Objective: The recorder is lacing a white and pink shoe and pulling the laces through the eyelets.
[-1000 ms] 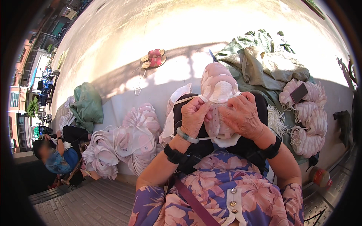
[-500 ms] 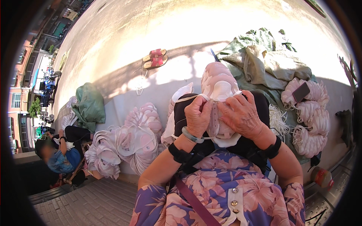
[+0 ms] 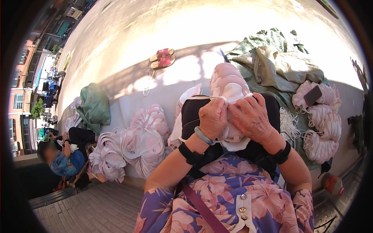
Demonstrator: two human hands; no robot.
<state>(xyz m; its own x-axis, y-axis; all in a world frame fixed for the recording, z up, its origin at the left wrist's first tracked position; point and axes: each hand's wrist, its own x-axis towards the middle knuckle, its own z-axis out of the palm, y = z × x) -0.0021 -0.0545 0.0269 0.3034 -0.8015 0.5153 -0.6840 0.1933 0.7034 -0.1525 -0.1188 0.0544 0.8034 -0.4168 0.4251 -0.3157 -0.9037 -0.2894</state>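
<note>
A pink and white shoe upper (image 3: 227,79) rests on my lap between my black-clad thighs, its rounded toe pointing away from me. A white shoelace (image 3: 201,98) runs across it near the base of the toe. My left hand (image 3: 212,120) is closed with thumb and forefinger pinching the lace at the upper's left edge. Close beside it, my right hand (image 3: 252,119) curls its fingers over the upper's right side, gripping it. Both hands cover most of the eyelet rows, and the lace's path between the fingertips is hidden.
Bundles of pink and white uppers (image 3: 143,143) lie at my left, and more uppers (image 3: 322,124) at right with a phone (image 3: 312,95) on top. White laces (image 3: 288,122) lie by my right knee. Further off are green sacking (image 3: 268,73), red sandals (image 3: 163,61) and a seated person (image 3: 68,161).
My left hand has moved right, closer to my right hand, and now covers the eyelet strip that showed between them. The whole view has shifted slightly.
</note>
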